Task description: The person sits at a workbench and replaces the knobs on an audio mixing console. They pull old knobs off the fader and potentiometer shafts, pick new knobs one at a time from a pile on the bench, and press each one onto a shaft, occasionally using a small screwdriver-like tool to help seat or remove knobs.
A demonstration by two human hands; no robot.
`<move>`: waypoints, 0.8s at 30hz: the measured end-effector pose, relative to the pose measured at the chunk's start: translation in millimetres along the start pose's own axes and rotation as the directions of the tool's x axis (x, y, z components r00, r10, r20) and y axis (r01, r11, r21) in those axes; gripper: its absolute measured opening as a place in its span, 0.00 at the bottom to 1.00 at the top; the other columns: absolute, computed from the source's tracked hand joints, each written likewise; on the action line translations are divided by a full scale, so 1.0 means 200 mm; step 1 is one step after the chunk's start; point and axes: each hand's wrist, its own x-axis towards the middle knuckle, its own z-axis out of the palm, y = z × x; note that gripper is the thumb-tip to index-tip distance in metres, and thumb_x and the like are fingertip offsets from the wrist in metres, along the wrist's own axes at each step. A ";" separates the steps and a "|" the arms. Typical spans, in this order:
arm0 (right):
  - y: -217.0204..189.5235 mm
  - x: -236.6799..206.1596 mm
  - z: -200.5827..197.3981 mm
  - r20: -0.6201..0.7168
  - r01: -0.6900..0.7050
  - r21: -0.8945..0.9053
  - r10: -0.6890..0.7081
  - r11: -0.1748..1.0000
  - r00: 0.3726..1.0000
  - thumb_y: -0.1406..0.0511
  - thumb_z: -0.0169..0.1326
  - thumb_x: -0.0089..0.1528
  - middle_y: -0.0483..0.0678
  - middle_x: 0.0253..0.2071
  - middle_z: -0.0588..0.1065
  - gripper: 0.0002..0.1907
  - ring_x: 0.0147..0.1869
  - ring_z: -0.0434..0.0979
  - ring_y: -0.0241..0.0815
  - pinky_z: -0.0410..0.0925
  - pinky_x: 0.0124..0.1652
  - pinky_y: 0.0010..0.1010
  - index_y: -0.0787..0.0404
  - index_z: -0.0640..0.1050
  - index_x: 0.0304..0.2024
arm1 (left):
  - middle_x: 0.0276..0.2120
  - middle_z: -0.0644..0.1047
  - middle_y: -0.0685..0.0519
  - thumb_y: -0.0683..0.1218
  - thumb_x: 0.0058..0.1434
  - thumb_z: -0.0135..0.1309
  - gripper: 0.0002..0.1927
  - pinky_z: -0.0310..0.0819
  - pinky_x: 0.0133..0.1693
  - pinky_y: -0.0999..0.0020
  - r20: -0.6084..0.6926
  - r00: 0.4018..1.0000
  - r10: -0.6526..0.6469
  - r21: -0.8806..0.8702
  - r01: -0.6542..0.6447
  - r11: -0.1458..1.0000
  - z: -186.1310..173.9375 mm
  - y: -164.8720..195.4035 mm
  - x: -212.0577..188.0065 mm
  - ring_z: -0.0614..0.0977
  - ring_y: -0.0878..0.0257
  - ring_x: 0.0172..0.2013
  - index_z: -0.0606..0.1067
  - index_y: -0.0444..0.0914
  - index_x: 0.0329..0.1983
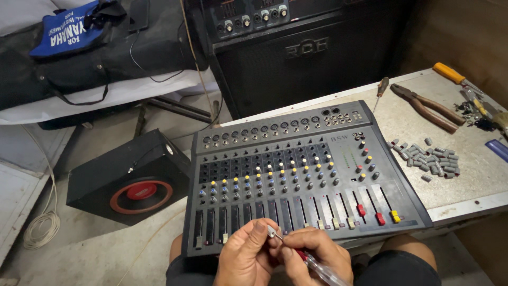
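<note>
A grey audio mixing console (pixel 296 164) with rows of knobs and faders rests partly on my lap and partly on the table. At its near edge my left hand (pixel 244 257) pinches a small grey fader cap (pixel 271 231) between thumb and fingers. My right hand (pixel 317 253) holds a screwdriver with a clear, red-cored handle (pixel 323 270), its tip touching the cap. Both hands sit just below the lower left faders.
A pile of grey fader caps (pixel 428 159) lies on the speckled table (pixel 476 180) right of the mixer, with pliers (pixel 426 106), a thin screwdriver (pixel 380 91) and an orange-handled tool (pixel 448 72). A black speaker box (pixel 129 180) sits on the floor at left; an amplifier cabinet (pixel 301 53) stands behind.
</note>
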 end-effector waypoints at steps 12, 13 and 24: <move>0.01 -0.01 0.03 -0.044 -0.153 -0.007 0.152 0.988 0.987 0.76 0.62 0.53 0.52 0.30 0.84 0.05 0.33 0.87 0.35 0.79 0.35 0.25 0.66 0.80 0.32 | 0.26 0.76 0.52 0.49 0.63 0.57 0.13 0.73 0.32 0.70 -0.028 0.999 0.037 0.067 -0.035 0.997 -0.04 -0.04 0.02 0.76 0.65 0.27 0.77 0.32 0.39; 0.00 -0.01 0.03 -0.036 -0.155 -0.013 0.154 0.988 0.987 0.76 0.62 0.54 0.52 0.30 0.84 0.05 0.33 0.87 0.35 0.79 0.35 0.25 0.66 0.80 0.32 | 0.26 0.76 0.51 0.48 0.63 0.57 0.13 0.73 0.32 0.70 -0.037 0.998 0.041 0.079 -0.038 0.996 -0.05 -0.04 0.02 0.76 0.64 0.27 0.77 0.32 0.39; 0.14 -0.05 -0.12 0.087 -0.455 0.143 0.447 0.879 0.890 0.77 0.59 0.52 0.52 0.24 0.81 0.04 0.26 0.83 0.36 0.77 0.30 0.29 0.67 0.77 0.28 | 0.26 0.77 0.50 0.48 0.63 0.59 0.13 0.72 0.31 0.69 0.069 0.996 0.055 0.113 -0.063 0.992 -0.12 -0.15 0.06 0.76 0.63 0.27 0.77 0.31 0.38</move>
